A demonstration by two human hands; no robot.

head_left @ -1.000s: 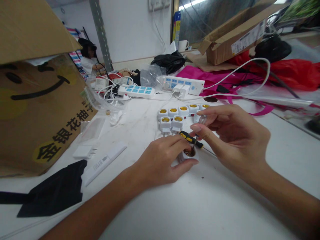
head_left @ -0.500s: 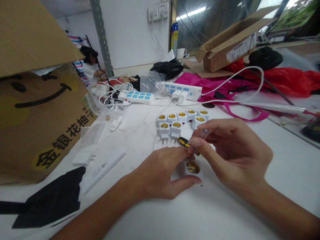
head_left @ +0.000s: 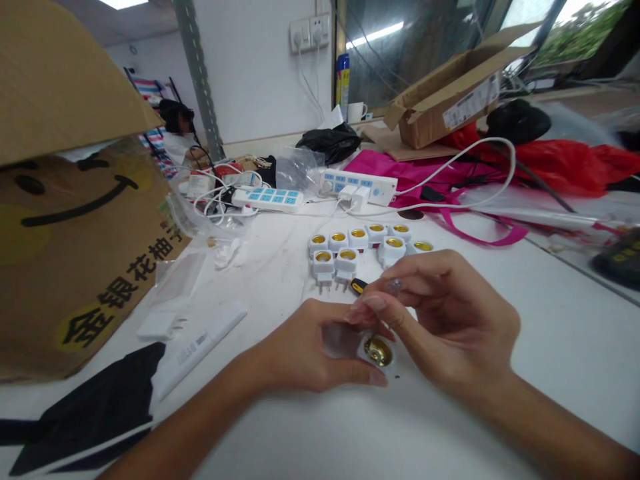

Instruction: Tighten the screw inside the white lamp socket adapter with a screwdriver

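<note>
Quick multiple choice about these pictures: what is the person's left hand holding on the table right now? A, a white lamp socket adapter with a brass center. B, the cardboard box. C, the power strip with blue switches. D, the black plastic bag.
A. The left hand curls around the white lamp socket adapter, whose brass center faces up.

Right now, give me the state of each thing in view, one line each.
Left hand: cupped around the adapter.
Lamp socket adapter: brass-lined opening facing up.
Right hand: raised, fingers pinched together.
Screwdriver: mostly hidden behind the right hand.
Power strip: two white plugs inserted.
Cardboard box: flaps open.
</note>
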